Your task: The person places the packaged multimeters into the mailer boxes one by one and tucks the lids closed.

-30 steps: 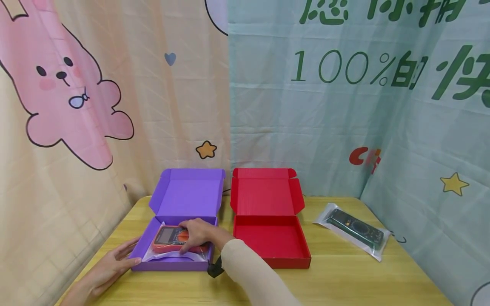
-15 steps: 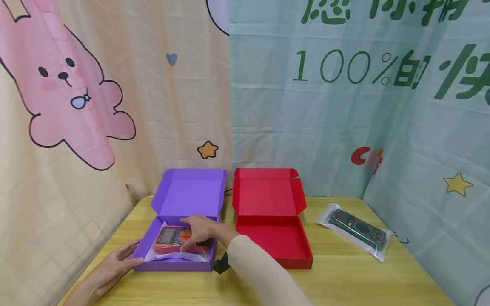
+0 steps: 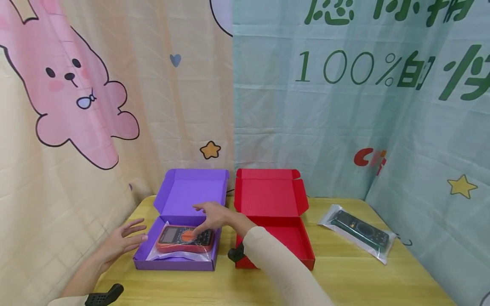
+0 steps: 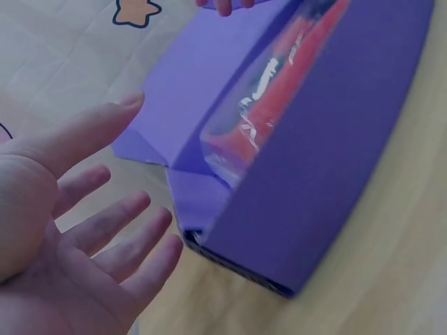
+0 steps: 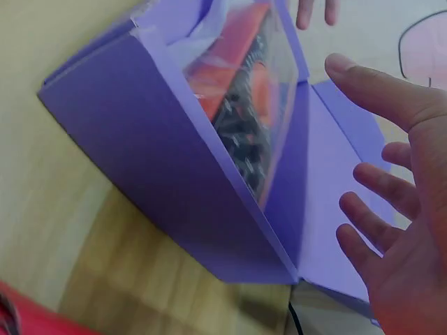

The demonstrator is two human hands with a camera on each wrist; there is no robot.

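An orange multimeter (image 3: 185, 239) in a clear plastic bag lies inside the purple box (image 3: 176, 265), whose lid stands raised at the back. My right hand (image 3: 216, 216) is over the box's right side with fingers spread, holding nothing; in the right wrist view its thumb and fingers are apart from the box wall. Beside the box's left wall is my left hand (image 3: 121, 242), fingers extended and loosely spread. The left wrist view shows that hand's fingers (image 4: 143, 241) near the box's corner, with the bagged multimeter (image 4: 269, 98) partly hidden behind the wall.
A red box (image 3: 273, 263) with its lid raised stands right of the purple one, partly behind my right forearm. Farther right, a dark multimeter (image 3: 360, 229) in a clear bag lies on the wooden table (image 3: 363, 280). Printed curtains hang behind the table.
My right hand has lifted off the bagged orange multimeter and moved up and right. My left hand has come away from the purple box's left wall. The multimeter stays in the box.
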